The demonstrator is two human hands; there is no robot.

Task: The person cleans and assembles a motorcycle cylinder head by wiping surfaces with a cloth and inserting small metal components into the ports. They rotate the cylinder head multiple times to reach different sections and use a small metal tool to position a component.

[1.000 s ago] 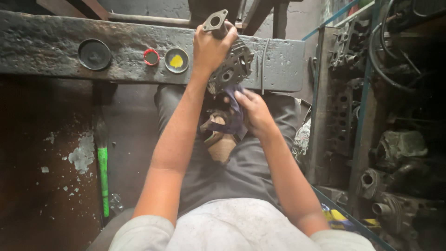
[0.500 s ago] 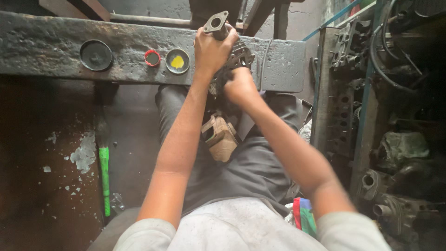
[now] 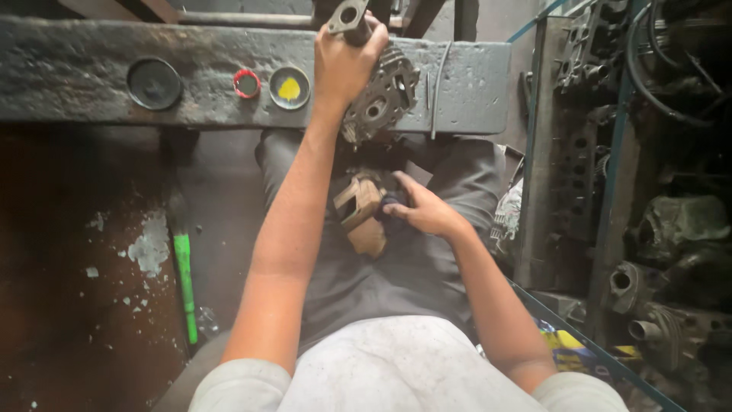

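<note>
My left hand (image 3: pixel 345 62) is shut on a grey metal engine part (image 3: pixel 380 90), gripping it near its flanged pipe end (image 3: pixel 349 14) and holding it over the edge of a dirty metal bench (image 3: pixel 91 69). My right hand (image 3: pixel 424 210) rests low on my lap, fingers closed around a small dark rag-like object (image 3: pixel 391 216). It sits right beside a brownish blocky piece (image 3: pixel 360 214) lying on my grey trousers.
On the bench stand a black round lid (image 3: pixel 154 82), a small red cap (image 3: pixel 246 82) and a tin of yellow paste (image 3: pixel 289 86). A green-handled tool (image 3: pixel 183 275) lies on the floor at left. Engine blocks and metal parts (image 3: pixel 648 229) crowd the right side.
My right hand has left the engine part and dropped to my lap, beside the brownish piece. My left hand stays on the part at the bench.
</note>
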